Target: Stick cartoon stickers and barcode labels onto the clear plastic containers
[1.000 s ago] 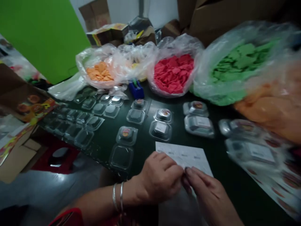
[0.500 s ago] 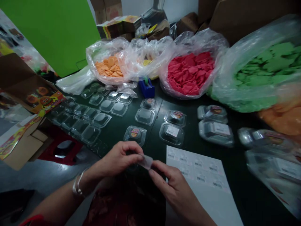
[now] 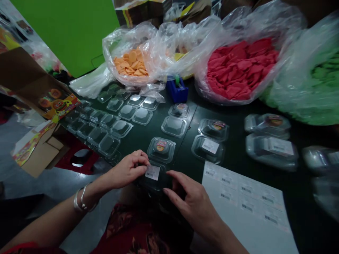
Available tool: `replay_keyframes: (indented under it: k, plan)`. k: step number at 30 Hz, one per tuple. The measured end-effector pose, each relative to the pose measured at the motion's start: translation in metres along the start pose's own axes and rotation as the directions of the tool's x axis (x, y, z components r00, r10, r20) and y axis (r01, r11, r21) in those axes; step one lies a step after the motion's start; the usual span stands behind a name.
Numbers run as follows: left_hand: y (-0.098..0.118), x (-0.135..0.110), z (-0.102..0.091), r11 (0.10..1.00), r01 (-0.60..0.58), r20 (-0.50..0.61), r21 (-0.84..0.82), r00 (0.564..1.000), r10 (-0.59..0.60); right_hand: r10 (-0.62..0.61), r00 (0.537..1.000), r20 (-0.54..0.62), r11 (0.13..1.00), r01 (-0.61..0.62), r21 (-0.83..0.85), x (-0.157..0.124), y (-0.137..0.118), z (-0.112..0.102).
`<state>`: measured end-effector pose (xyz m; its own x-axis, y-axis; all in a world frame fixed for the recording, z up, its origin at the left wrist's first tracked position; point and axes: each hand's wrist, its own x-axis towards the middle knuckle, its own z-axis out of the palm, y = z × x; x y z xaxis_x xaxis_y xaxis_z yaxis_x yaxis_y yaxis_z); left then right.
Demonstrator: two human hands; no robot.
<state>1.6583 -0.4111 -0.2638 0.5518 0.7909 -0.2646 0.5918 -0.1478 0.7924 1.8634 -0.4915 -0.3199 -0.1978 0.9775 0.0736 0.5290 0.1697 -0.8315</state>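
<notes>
A white barcode label (image 3: 153,173) lies over the near half of a clear plastic clamshell box (image 3: 156,187) at the table's front edge. My left hand (image 3: 132,167) pinches the label at its left edge. I cannot tell whether the label touches the plastic. My right hand (image 3: 186,194) is at the box's right side, thumb and forefinger apart, with nothing between them. The box's far half (image 3: 161,150) carries a round colourful sticker. To the right, a white label sheet (image 3: 233,215) bears several barcode labels and reaches partly under my right forearm.
Rows of clear boxes (image 3: 109,145) stand at the left. Labelled boxes (image 3: 208,149) sit to the right. Behind are a blue tape dispenser (image 3: 178,92) and plastic bags with orange pieces (image 3: 131,63), red pieces (image 3: 242,70) and green pieces (image 3: 327,76). A cardboard box (image 3: 39,148) is at far left.
The label has gone from between both hands down onto the box's near half. My right fingers have let go of it and spread; my left still pinches it. The view has shifted.
</notes>
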Motion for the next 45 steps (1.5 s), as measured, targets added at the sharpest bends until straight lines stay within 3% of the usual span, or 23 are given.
replay_keyframes:
  k: [7, 11, 14, 18, 20, 22, 24, 27, 29, 31, 34, 37, 39, 42, 43, 45]
  plan:
    - [0.003, 0.001, 0.001, 0.997, -0.005, 0.016, 0.083, 1.000, 0.004, -0.114, 0.990, -0.080, 0.993, 0.110, -0.049, -0.004, 0.005, 0.003]
    - [0.004, 0.001, 0.004, 0.991, -0.014, 0.006, 0.132, 1.000, 0.013, -0.288, 0.950, -0.122, 0.954, 0.274, -0.121, -0.003, 0.002, 0.006]
    - [0.004, 0.001, 0.004, 0.988, -0.019, -0.005, 0.152, 1.000, 0.020, -0.414, 0.909, -0.040, 0.883, 0.390, -0.260, 0.000, -0.002, 0.011]
    - [0.000, -0.003, 0.001, 0.997, 0.014, -0.006, 0.079, 1.000, -0.014, -0.420, 0.906, 0.059, 0.839, 0.412, -0.356, 0.001, -0.001, 0.018]
    - [-0.003, -0.006, 0.000, 0.998, 0.061, -0.111, 0.011, 0.992, -0.059, -0.411, 0.909, 0.067, 0.840, 0.406, -0.359, 0.001, 0.002, 0.020]
    - [-0.005, -0.010, 0.005, 0.996, 0.084, -0.320, 0.026, 0.945, -0.071, -0.405, 0.912, 0.058, 0.843, 0.397, -0.362, 0.001, 0.004, 0.021]
    - [-0.006, -0.012, 0.014, 0.988, 0.005, -0.413, 0.153, 0.909, 0.059, -0.396, 0.917, 0.048, 0.843, 0.383, -0.377, 0.001, 0.003, 0.021]
    - [-0.010, -0.015, 0.030, 0.901, -0.241, -0.209, 0.362, 0.920, 0.331, -0.363, 0.929, 0.075, 0.833, 0.360, -0.420, -0.001, -0.005, 0.019]
    - [-0.012, -0.016, 0.033, 0.837, -0.309, -0.114, 0.451, 0.910, 0.398, -0.347, 0.929, 0.127, 0.836, 0.368, -0.406, -0.002, -0.010, 0.015]
    - [-0.010, -0.015, 0.031, 0.775, -0.332, -0.085, 0.538, 0.893, 0.441, -0.380, 0.915, 0.135, 0.847, 0.402, -0.348, -0.003, -0.012, 0.006]
    - [0.012, -0.014, 0.038, 0.675, -0.388, -0.113, 0.628, 0.812, 0.572, -0.462, 0.884, -0.076, 0.860, 0.425, -0.282, -0.016, -0.014, -0.020]
    - [0.054, -0.006, 0.084, 0.663, -0.488, -0.165, 0.568, 0.722, 0.672, -0.360, 0.798, -0.483, 0.929, 0.258, -0.265, -0.049, -0.010, -0.055]
    - [0.080, 0.012, 0.136, 0.627, -0.626, -0.060, 0.464, 0.684, 0.727, -0.198, 0.674, -0.712, 0.971, 0.038, -0.234, -0.076, 0.000, -0.079]
    - [0.098, 0.045, 0.204, 0.531, -0.684, 0.215, 0.499, 0.692, 0.689, -0.031, 0.497, -0.867, 0.956, -0.237, -0.170, -0.119, 0.022, -0.104]
    - [0.098, 0.052, 0.218, 0.506, -0.696, 0.289, 0.509, 0.692, 0.661, 0.007, 0.449, -0.893, 0.941, -0.306, -0.146, -0.134, 0.029, -0.109]
    - [0.090, 0.058, 0.226, 0.477, -0.706, 0.368, 0.523, 0.692, 0.621, 0.112, 0.382, -0.917, 0.892, -0.445, -0.077, -0.167, 0.037, -0.113]
